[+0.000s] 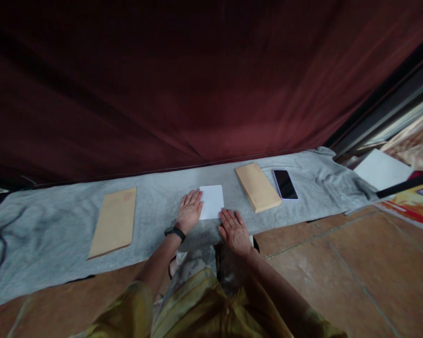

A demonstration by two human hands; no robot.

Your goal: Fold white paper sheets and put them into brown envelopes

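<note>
A white sheet of paper (212, 202) lies flat on a grey cloth in front of me. My left hand (189, 211) rests open and palm down, its fingertips at the paper's left edge. At the lower right corner of the paper, my right hand (234, 231) is also palm down with fingers stretched out. To the left lies a brown envelope (114, 220). Right of the paper is what looks like a stack of brown envelopes (258, 187), lying at a slant. Neither hand grips anything.
The grey cloth (155, 202) covers a long narrow surface. A phone (285, 184) lies beside the envelope stack. Behind hangs a dark red curtain (211, 108). On the right are a dark metal frame (391, 98), a white sheet (382, 168) and a colourful printed poster (414, 202). Below is tiled floor (331, 263).
</note>
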